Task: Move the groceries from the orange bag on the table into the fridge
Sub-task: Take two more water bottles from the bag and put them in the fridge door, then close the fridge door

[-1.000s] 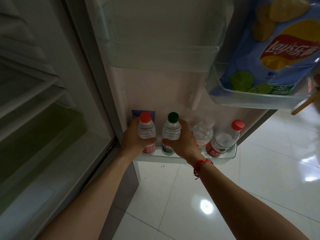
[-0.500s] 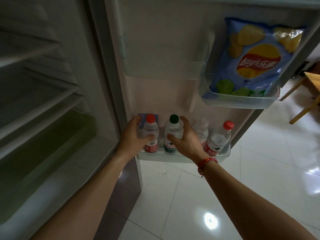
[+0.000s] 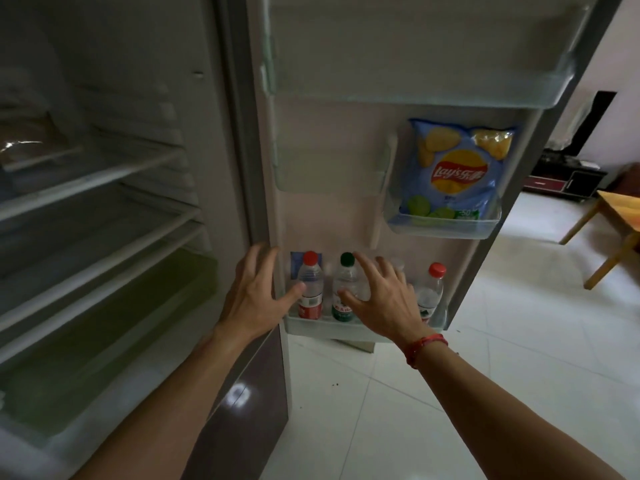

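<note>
The fridge stands open, and several water bottles stand in the door's bottom shelf [image 3: 346, 328]. A red-capped bottle [image 3: 310, 289] is at the left, a green-capped bottle [image 3: 343, 289] beside it, and another red-capped bottle [image 3: 431, 292] at the right. My left hand [image 3: 254, 299] hovers just left of the first bottle with fingers spread, holding nothing. My right hand [image 3: 381, 301] is spread in front of the green-capped bottle and hides a bottle behind it. A blue bag of chips [image 3: 457, 174] stands in a higher door shelf [image 3: 443, 228].
The fridge interior [image 3: 104, 237] at the left has glass shelves and a crisper drawer [image 3: 114, 341]. A wooden table [image 3: 620, 216] stands on the white tiled floor [image 3: 519, 341] at the right. A dark TV cabinet [image 3: 564, 178] lies further back.
Both hands have let go of the red-capped and green-capped bottles and pulled back with fingers spread. My head has risen, showing more of the door.
</note>
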{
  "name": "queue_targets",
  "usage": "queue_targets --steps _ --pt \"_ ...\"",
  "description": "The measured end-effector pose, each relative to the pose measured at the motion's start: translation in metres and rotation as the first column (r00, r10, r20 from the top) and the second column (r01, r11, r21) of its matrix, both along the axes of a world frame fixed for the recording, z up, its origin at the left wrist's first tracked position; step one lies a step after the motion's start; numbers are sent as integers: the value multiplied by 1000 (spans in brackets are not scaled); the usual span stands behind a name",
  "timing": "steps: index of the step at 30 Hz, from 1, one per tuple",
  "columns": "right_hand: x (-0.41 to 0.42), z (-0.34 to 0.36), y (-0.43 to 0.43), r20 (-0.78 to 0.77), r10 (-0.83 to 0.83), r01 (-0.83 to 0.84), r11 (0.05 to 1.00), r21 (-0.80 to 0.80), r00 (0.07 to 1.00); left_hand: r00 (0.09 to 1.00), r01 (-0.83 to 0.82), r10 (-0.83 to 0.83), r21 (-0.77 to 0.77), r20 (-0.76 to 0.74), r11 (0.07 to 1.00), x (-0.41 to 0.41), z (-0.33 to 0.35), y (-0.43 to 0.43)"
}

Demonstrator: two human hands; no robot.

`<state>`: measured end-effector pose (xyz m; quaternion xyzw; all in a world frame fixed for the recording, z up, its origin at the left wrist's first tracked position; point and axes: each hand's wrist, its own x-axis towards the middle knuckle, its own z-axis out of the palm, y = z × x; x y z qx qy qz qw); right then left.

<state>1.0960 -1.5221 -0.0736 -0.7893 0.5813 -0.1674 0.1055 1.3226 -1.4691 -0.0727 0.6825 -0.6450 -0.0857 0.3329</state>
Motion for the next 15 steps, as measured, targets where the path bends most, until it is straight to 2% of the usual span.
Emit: queue_targets --steps 8,15 --pt "16 21 14 -55 37 -40 998 -56 998 990 -86 89 -24 106 996 13 19 22" --pt "73 33 18 -40 176 -178 982 -62 984 952 -208 214 -50 218 977 54 41 54"
